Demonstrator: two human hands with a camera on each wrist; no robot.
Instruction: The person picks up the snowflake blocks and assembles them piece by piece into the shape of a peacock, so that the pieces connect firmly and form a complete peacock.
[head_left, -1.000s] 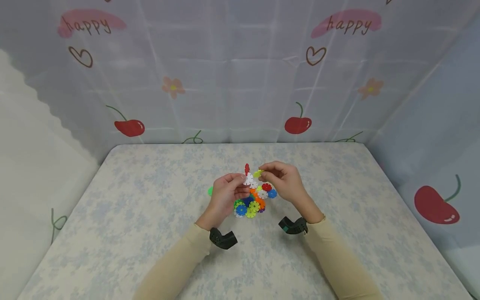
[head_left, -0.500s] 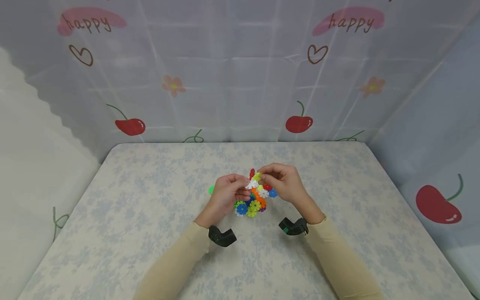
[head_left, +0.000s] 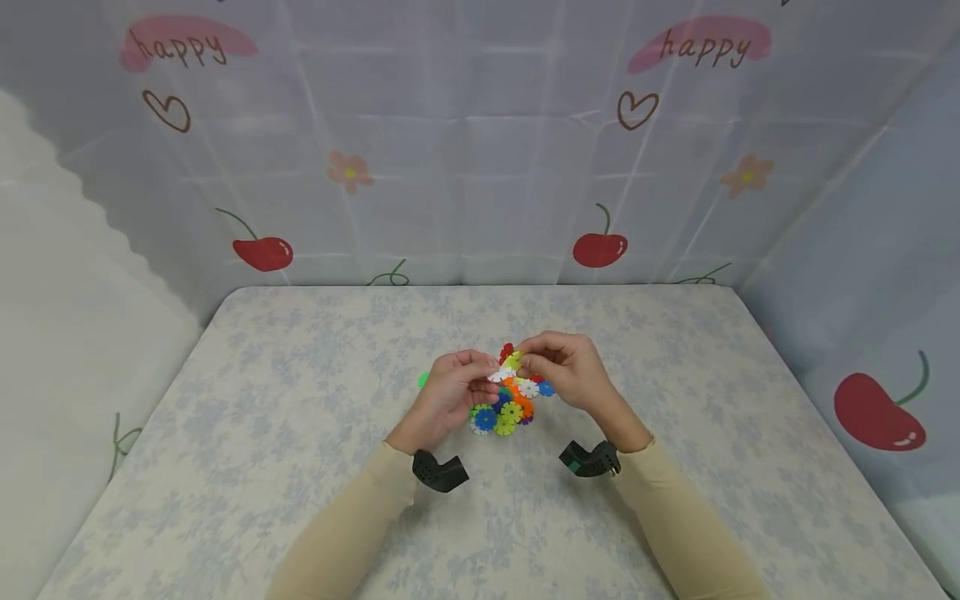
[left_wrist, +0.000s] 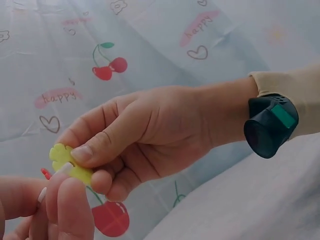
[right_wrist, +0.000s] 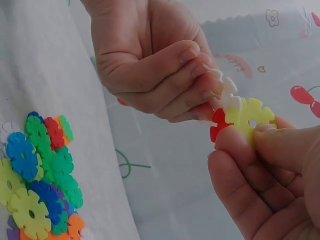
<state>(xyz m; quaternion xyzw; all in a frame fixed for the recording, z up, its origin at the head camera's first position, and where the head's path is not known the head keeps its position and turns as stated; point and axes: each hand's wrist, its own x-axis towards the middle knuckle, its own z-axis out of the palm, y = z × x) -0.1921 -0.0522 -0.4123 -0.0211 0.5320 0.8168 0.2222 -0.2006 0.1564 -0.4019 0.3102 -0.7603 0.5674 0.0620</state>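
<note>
My left hand (head_left: 450,390) pinches a white notched snowflake disc (right_wrist: 230,95) between thumb and fingers. A red snowflake disc (right_wrist: 217,124) sits against the white one, partly hidden behind a yellow disc. In my right hand (head_left: 568,367), thumb and fingertips pinch that yellow snowflake disc (right_wrist: 249,120). Its edge meets the white disc's edge; whether their slots interlock I cannot tell. Both hands are held up above the table, close together, as the left wrist view also shows with the yellow disc (left_wrist: 67,161) between them.
Below the hands, a pile of coloured snowflake discs (right_wrist: 31,214) lies on the flower-patterned tablecloth (head_left: 300,350). One green disc (head_left: 423,380) lies left of the pile, partly behind the left hand. A printed curtain (head_left: 465,167) hangs behind the table.
The yellow disc in my right hand has come down and left, from apart to meeting the white disc. The red disc has shifted right and lower with the left hand's piece.
</note>
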